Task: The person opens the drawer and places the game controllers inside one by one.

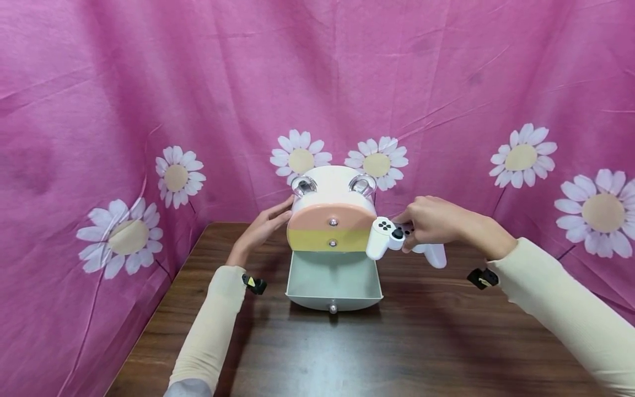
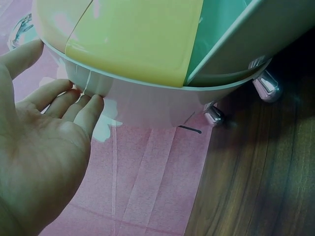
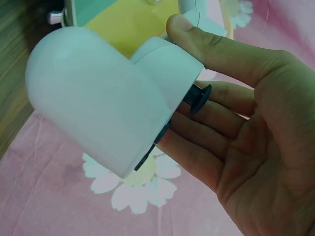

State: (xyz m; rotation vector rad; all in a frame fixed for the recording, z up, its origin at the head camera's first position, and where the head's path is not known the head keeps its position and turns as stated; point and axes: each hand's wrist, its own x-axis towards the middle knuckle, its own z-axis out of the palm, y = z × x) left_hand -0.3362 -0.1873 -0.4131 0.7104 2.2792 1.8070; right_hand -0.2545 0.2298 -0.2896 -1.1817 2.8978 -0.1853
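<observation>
A small rounded drawer box (image 1: 333, 184) stands on the table, white on top, with an orange drawer (image 1: 312, 216) and a yellow drawer (image 1: 310, 238) closed. Below them the pale green drawer (image 1: 333, 275) is pulled out towards me. My left hand (image 1: 263, 226) rests its fingertips on the box's left side; in the left wrist view its fingers (image 2: 91, 115) are nearly straight against the white wall. My right hand (image 1: 434, 220) grips a white game controller (image 1: 379, 237) by its middle, beside the box's right side. Thumb and fingers pinch the controller (image 3: 93, 98) in the right wrist view.
The dark wooden table (image 1: 421, 342) carries the box near its back edge. A pink cloth (image 1: 238, 82) printed with white daisies hangs behind and at both sides. Two shiny rings (image 1: 364, 185) sit on the box's top, and metal feet (image 2: 268, 86) hold it up.
</observation>
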